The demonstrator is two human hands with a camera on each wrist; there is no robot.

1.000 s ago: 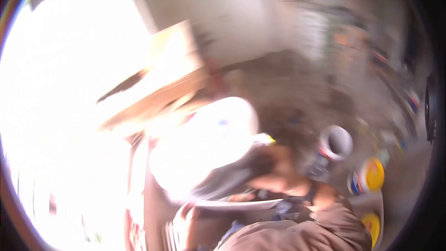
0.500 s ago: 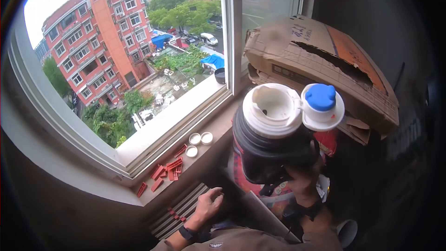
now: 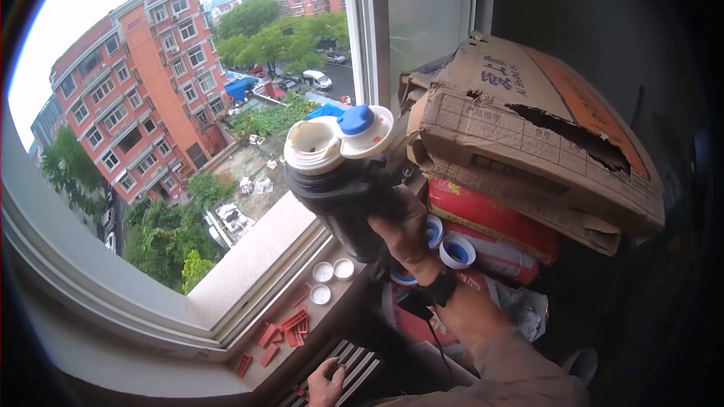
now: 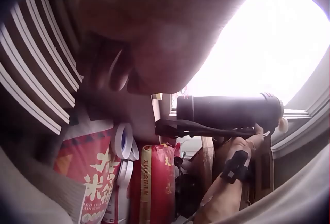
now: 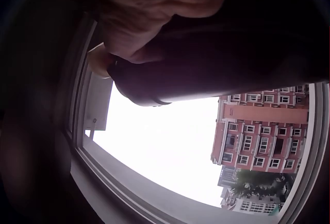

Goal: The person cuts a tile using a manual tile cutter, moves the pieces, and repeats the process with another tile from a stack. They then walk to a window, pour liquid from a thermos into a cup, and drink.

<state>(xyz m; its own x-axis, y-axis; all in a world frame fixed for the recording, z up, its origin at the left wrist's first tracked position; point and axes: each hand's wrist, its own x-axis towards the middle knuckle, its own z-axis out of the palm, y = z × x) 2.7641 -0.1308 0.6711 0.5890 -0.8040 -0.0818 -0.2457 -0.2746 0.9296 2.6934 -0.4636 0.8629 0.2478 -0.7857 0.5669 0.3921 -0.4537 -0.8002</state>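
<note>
My right hand (image 3: 403,230) grips a large black insulated flask (image 3: 343,203) by its side, holding it at the window over the sill. The flask has a white neck (image 3: 313,143), and its white lid with a blue top (image 3: 358,120) hangs folded to the side. In the left wrist view, a dark strap (image 4: 201,128) runs along the flask's body. The right wrist view shows the hand (image 5: 154,7) against the dark flask from close by. Low in the head view, my left hand (image 3: 326,383) hangs loosely curled and holds nothing, near the slatted radiator (image 3: 362,362).
On the windowsill (image 3: 260,368) lie several red plastic pieces (image 3: 294,322) and three small white round caps (image 3: 322,271). A torn cardboard box (image 3: 528,128) rests on red bags (image 3: 490,218) at the right, with rolls of tape (image 3: 457,251) beside them. The window frame (image 3: 369,30) stands close behind.
The head view swung round to the window. Over the last half second my right hand moved the flask left, toward the opening. My left hand sits lower in view.
</note>
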